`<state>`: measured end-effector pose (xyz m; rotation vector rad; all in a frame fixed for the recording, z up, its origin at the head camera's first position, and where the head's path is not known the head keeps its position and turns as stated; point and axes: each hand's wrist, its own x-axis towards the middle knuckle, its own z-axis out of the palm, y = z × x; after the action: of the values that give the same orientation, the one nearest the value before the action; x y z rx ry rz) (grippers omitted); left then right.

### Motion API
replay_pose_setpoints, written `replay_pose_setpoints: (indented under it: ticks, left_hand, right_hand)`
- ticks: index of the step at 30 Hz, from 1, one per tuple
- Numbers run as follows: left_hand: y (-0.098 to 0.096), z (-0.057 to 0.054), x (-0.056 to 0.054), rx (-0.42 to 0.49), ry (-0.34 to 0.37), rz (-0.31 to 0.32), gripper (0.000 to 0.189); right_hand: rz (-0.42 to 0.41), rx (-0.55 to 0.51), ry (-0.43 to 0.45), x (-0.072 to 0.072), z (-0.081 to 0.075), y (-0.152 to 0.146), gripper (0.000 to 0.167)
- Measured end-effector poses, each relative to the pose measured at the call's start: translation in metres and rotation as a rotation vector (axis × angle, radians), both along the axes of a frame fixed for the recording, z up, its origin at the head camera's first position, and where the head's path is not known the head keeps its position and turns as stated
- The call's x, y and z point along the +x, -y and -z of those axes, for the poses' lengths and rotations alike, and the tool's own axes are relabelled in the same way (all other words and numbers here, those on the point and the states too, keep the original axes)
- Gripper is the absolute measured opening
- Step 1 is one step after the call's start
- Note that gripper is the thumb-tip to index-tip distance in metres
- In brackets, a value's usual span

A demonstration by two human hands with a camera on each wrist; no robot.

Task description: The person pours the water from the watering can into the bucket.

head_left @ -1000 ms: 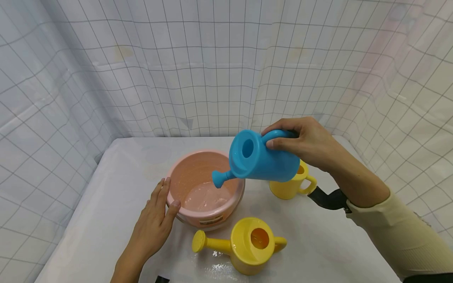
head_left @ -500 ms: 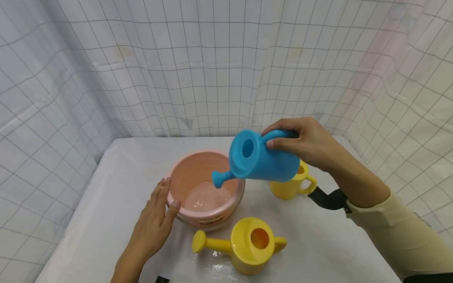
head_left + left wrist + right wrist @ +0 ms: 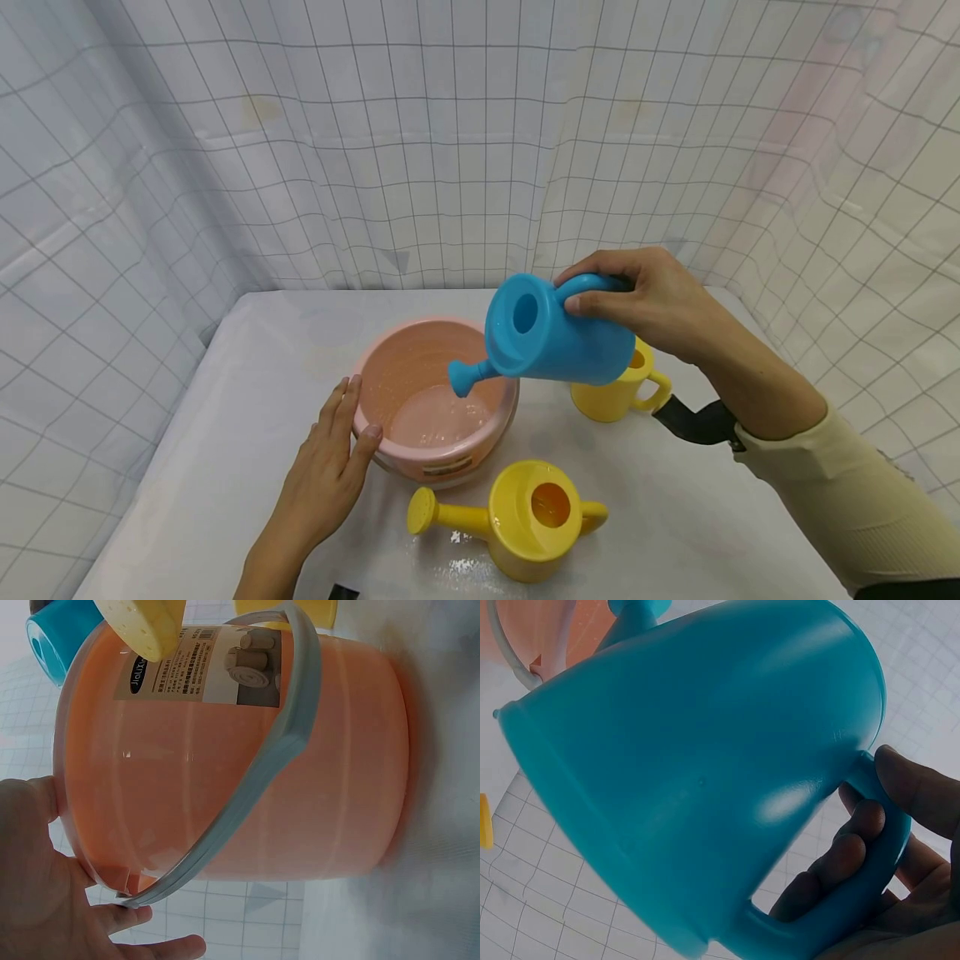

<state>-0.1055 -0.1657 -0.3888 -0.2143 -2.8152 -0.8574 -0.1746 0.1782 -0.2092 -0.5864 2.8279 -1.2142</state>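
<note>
My right hand (image 3: 648, 300) grips the handle of a blue watering can (image 3: 577, 342), fingers curled through the loop in the right wrist view. The can is tilted left, its spout over the pink bucket (image 3: 408, 452). No stream from the spout can be made out; shallow water glints on the bucket's floor. My left hand (image 3: 318, 479) rests against the bucket's left rim with fingers extended. In the left wrist view, a grey carrying handle (image 3: 301, 697) hangs down the bucket's labelled side, near the fingertips (image 3: 191, 946).
A yellow watering can (image 3: 517, 525) stands in front of the bucket, spout to the left, on a wet patch of the white tabletop (image 3: 247, 400). Another yellow vessel with a handle (image 3: 603, 402) stands behind the blue can, partly hidden. Grid-patterned curtains (image 3: 480, 150) enclose the table.
Both hands, the blue watering can and the bucket hold their places. Only the glints on the water in the bucket shift slightly.
</note>
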Motion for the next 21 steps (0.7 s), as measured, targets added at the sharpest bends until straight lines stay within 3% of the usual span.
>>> replay_pose_setpoints:
  ticks: [21]
  left_hand:
    - [0.0002,0.0003,-0.0002,0.001,0.01,-0.003,0.063]
  right_hand:
    - [-0.009,-0.061,0.003,0.0024,-0.0001,-0.0021,0.025]
